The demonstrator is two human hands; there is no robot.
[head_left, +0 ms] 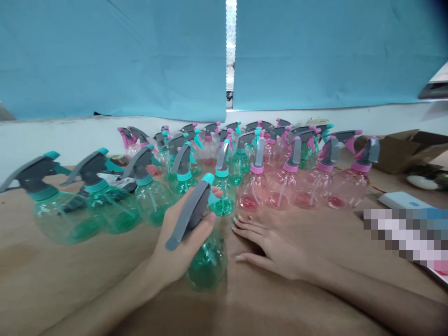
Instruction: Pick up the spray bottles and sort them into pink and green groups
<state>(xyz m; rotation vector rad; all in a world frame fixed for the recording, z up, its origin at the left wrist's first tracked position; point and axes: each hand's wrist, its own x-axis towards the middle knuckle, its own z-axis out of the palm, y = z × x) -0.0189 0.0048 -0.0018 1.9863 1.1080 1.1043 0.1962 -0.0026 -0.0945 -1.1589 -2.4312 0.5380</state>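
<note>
My left hand (185, 233) is wrapped round the neck of a green spray bottle (208, 263), below its grey and teal trigger head. The bottle's round, see-through body shows under my palm, upright or nearly so. My right hand (271, 247) lies flat on the brown table (280, 308) with fingers stretched out, holding nothing. Just beyond its fingertips stands a pink spray bottle (250, 191) with a grey head and pink collar. Behind my left hand is another green spray bottle (222, 189). More green bottles line the left, and pink ones the right.
Several more spray bottles, green and pink, crowd together towards the white wall (63, 140). An opened cardboard box (402, 151) sits at the back right, with a white box (406, 200) nearer. Blue curtains (122, 56) hang behind, with a gap between them.
</note>
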